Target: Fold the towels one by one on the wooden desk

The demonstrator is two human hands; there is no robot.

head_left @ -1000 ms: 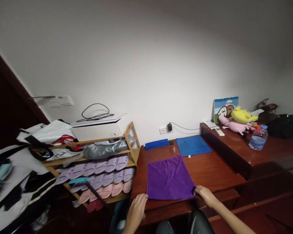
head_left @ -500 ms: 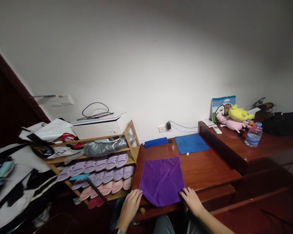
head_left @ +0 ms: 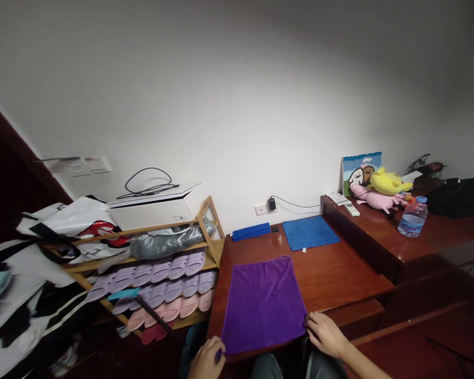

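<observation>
A purple cloth [head_left: 264,305] lies spread on the reddish-brown wooden desk [head_left: 351,281], its near edge at the front of the desk. My left hand [head_left: 207,359] pinches the cloth's near left corner, and a bit of purple shows between thumb and fingers. At the near right corner, my right hand [head_left: 324,332] has its fingers closed on the edge of the cloth. Faint creases run over the cloth. Farther back on the desk are a flat blue cloth [head_left: 310,232] with a small white tag and a narrow folded blue cloth [head_left: 250,231].
To the left, a wooden rack [head_left: 211,226] holds several rows of slippers [head_left: 160,271] and a white box [head_left: 152,212]. On the raised surface to the right stand a water bottle [head_left: 413,218], plush toys [head_left: 387,181] and a remote [head_left: 352,209]. A charger [head_left: 272,203] is plugged into the wall.
Both hands have moved toward me and apart, drawing the cloth's near corners with them. The cloth is now flatter, with a straighter near edge.
</observation>
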